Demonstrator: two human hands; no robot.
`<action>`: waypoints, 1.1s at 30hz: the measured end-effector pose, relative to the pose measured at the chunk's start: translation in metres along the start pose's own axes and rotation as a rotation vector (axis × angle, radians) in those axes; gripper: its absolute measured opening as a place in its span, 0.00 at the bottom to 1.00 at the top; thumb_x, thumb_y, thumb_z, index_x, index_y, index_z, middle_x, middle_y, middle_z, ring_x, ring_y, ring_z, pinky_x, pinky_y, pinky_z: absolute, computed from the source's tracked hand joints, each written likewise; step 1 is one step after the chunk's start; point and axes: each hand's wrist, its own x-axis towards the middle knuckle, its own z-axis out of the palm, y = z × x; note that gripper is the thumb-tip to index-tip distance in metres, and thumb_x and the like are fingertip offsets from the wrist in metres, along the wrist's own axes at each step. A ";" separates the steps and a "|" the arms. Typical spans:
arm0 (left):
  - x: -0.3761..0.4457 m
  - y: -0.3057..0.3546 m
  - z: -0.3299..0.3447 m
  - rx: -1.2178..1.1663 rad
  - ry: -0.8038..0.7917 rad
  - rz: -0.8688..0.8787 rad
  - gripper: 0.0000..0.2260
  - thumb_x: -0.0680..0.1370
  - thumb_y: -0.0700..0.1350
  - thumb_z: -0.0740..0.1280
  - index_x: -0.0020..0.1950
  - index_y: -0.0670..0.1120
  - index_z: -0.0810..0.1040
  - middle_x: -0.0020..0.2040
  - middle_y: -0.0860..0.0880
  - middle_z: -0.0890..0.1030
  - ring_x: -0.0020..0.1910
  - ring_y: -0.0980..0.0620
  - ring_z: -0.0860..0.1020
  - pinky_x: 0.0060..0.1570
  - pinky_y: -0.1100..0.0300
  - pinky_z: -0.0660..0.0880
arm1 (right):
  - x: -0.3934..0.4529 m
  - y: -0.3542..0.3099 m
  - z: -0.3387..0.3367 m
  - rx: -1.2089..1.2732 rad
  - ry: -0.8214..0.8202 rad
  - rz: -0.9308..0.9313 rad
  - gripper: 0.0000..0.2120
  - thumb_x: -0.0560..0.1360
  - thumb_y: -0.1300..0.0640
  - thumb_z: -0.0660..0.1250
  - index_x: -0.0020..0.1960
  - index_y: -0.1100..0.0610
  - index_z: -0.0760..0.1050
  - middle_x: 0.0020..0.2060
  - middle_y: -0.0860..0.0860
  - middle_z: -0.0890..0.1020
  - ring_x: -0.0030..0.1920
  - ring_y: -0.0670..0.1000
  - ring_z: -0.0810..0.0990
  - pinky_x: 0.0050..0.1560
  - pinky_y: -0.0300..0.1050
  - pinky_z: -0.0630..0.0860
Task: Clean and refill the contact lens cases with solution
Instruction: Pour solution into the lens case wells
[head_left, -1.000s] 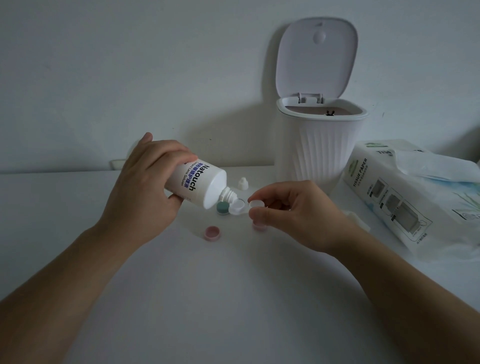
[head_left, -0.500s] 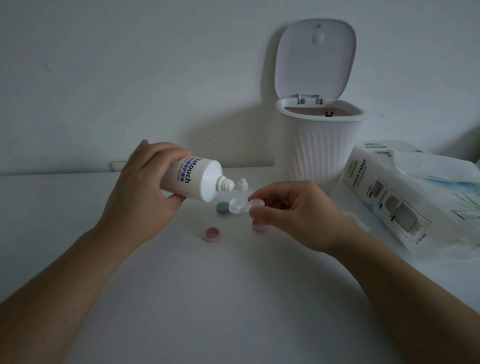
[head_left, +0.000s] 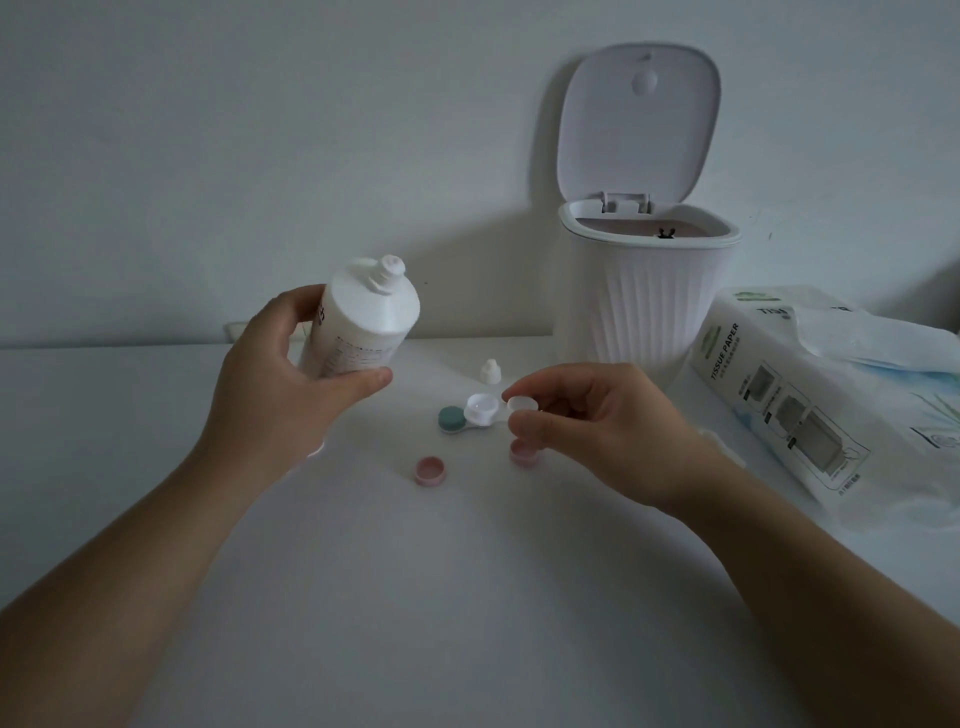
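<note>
A small white bin (head_left: 647, 296), lid open, stands against the wall beyond the right hand's grip, with a pack of tissue paper (head_left: 779, 400) lying on the white worktop (head_left: 467, 597) to the outside of that grip. The left hand (head_left: 280, 395) wraps its grip around the white solution bottle (head_left: 363, 322), which a second ago was tipped nozzle-down over the case and is now swung back upright, its uncapped nozzle pointing up and well clear of the wells. The right hand (head_left: 587, 421) has kept its place, thumb and fingertips in a narrow grip pinching one open well of the white contact lens case (head_left: 485, 408); the case's other well sits just inward of that grip, towards the bottle hand. A green cap (head_left: 451, 418) lies touching the case on its far side from the grip, a pink cap (head_left: 430, 470) sits nearer the person between the two hands, and a second pink cap (head_left: 521, 452) rests partly hidden under the right hand's fingers. The bottle's own small cap (head_left: 489, 371) stands just beyond the case. The lifted bottle suggests pouring into this well has ended; whether the wells hold liquid cannot be told, and capping likely comes next
</note>
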 end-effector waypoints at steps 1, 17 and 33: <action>0.000 0.001 0.000 -0.025 -0.006 -0.020 0.30 0.64 0.54 0.82 0.61 0.65 0.75 0.56 0.73 0.76 0.53 0.48 0.79 0.36 0.54 0.74 | 0.000 0.000 0.000 0.007 -0.003 -0.003 0.07 0.75 0.56 0.74 0.52 0.51 0.84 0.38 0.52 0.88 0.43 0.54 0.87 0.56 0.64 0.79; 0.001 0.001 0.008 -0.171 0.000 -0.255 0.18 0.68 0.52 0.80 0.56 0.57 0.82 0.47 0.59 0.85 0.32 0.63 0.77 0.27 0.63 0.67 | 0.001 0.000 0.000 0.079 -0.030 -0.008 0.08 0.76 0.60 0.73 0.54 0.53 0.84 0.40 0.56 0.87 0.44 0.59 0.87 0.57 0.65 0.79; -0.021 0.029 0.004 0.124 0.266 0.328 0.18 0.77 0.50 0.71 0.66 0.48 0.76 0.57 0.56 0.73 0.53 0.48 0.74 0.50 0.48 0.77 | 0.000 -0.002 0.001 0.089 -0.017 -0.024 0.08 0.75 0.58 0.74 0.53 0.52 0.84 0.39 0.57 0.86 0.44 0.64 0.85 0.54 0.70 0.77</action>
